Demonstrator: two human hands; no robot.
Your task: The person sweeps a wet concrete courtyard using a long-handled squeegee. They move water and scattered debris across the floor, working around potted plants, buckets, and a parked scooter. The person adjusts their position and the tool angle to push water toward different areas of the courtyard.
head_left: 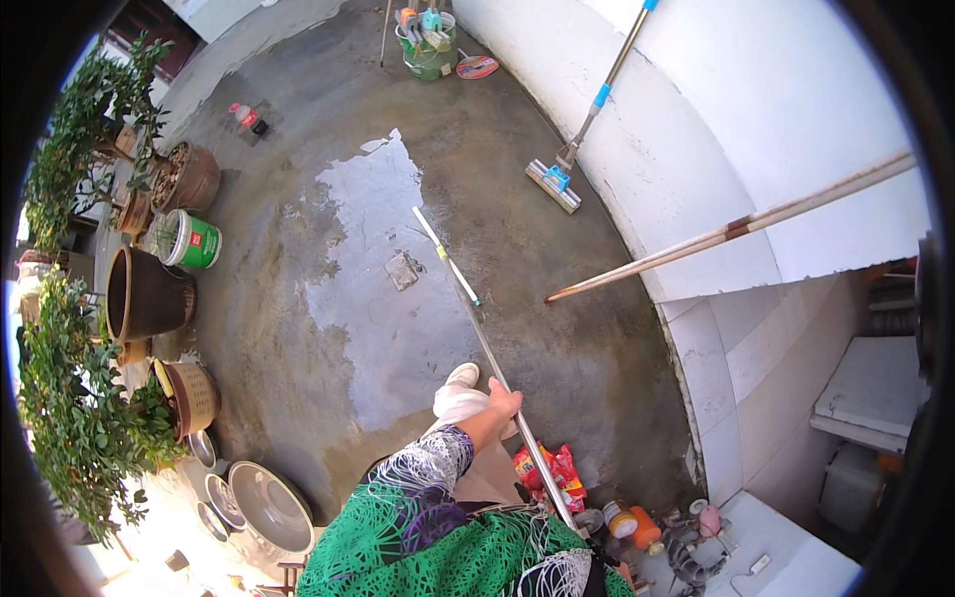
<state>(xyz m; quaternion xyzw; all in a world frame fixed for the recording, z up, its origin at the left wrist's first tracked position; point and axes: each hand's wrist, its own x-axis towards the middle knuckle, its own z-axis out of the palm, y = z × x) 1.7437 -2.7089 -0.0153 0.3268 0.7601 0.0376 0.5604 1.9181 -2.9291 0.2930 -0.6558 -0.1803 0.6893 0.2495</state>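
My left hand [505,398] is closed around the metal pole of a floor squeegee [494,366]. The pole slants from beside my body up and away to a long white blade [432,233], which rests on the wet floor with a yellow-green joint at its middle. Just left of the blade lies a flat grey stone-like piece [401,271] in a shallow, shiny puddle [376,328]. The pole's near end passes out of sight by my green patterned top [428,537]. My right hand does not show.
Potted plants [186,177], a green-and-white bucket [194,241] and metal basins [271,505] line the left. A sponge mop [554,185] leans on the right wall, near a long rusty pole [676,251]. Bottles [645,530] crowd the near right. A bottle [242,114] lies far left.
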